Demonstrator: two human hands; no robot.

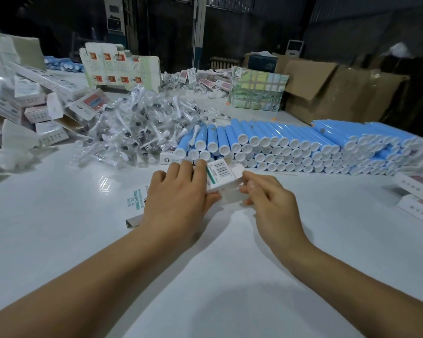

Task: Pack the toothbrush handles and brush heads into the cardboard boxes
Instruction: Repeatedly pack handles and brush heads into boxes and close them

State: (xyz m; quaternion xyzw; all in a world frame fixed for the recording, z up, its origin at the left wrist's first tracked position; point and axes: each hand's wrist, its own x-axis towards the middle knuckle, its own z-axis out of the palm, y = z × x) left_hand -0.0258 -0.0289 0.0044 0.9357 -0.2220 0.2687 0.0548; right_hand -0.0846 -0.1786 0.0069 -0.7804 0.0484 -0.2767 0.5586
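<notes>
At frame centre, the left hand [178, 191] grips the cardboard box [220, 178] lying on the table [59, 215], its long axis running lower left to upper right. The right hand [269, 193] pinches the open end flap, nearer the blue toothbrush handles [279, 140] just beyond.

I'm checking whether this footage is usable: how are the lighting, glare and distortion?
Head view: the background is dark, the white table evenly lit, with a small glare patch left of the left hand; wide-angle bending curves the blue handles row and edges; the right hand and box look slightly soft.
</notes>
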